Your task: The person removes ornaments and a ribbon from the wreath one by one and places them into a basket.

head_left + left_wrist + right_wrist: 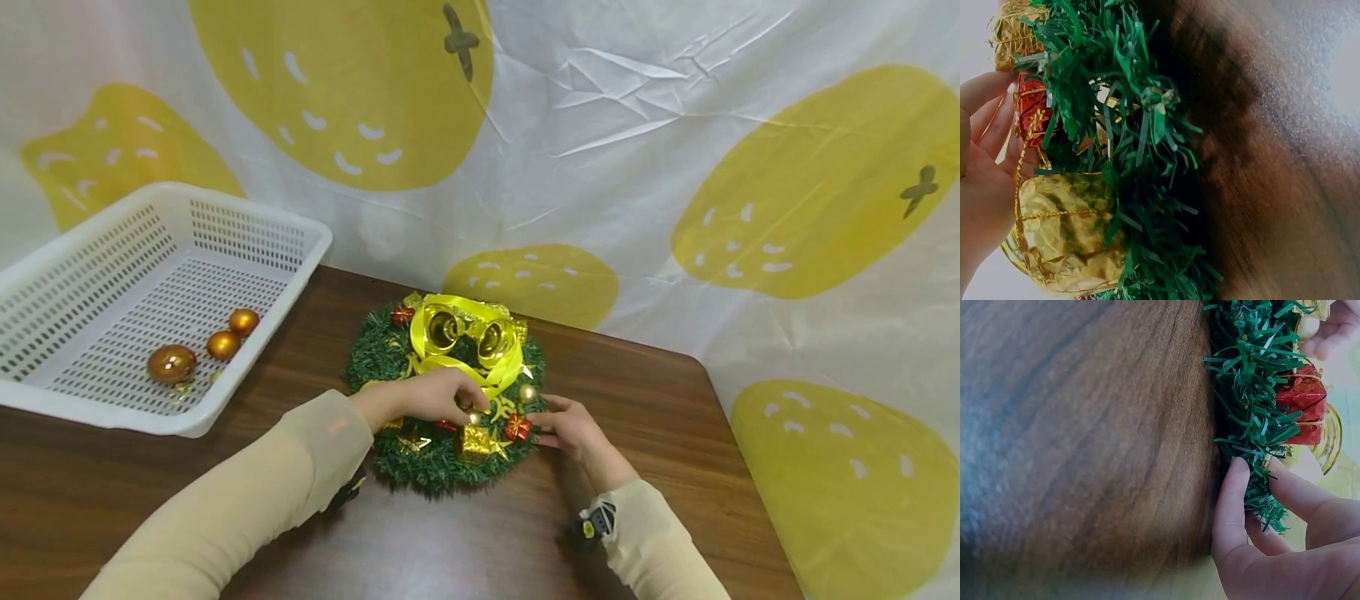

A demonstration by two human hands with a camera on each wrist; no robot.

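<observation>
Wooden table (pixel 675 400), near edge; two sleeved arms reach in. Wreath (pixel 405 462), green tinsel, lies flat at table centre. Left hand (pixel 427 396) lies over the wreath's middle, fingertips pinched on a small gold ball (pixel 474 417). Right hand (pixel 573 429) at the wreath's right rim, thumb and fingers clamped on the tinsel edge beside a red gift box (pixel 517 427); gold gift box (pixel 475 442) just left of it. Yellow ribbon with gold bells (pixel 465 337) on the wreath's far side. White basket (pixel 247 208) far left holds three gold baubles (pixel 222 344). Lemon-print sheet (pixel 637 150) behind.
</observation>
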